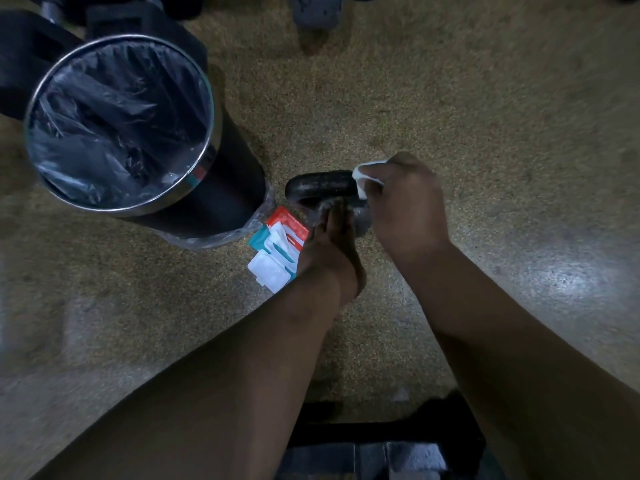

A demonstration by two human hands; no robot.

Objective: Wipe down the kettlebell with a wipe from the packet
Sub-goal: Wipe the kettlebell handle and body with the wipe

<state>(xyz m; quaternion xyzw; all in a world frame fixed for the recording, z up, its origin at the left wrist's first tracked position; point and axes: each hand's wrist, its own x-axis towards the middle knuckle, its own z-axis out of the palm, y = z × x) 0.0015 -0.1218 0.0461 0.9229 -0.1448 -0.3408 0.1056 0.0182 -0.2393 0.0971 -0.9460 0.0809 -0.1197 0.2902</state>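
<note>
While the flat left hand (329,233) rests on the kettlebell (360,221) on the floor (485,133), maybe to steady it, the right hand (405,202) squeezes the wipe (360,174) on its handle (322,183). The packet (277,247) lies near.

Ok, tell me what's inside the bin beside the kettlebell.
A crumpled, glossy plastic liner fills the bin, up to its metal rim. No rubbish shows plainly, but the liner's folds and the dim light hide the bottom.
</note>
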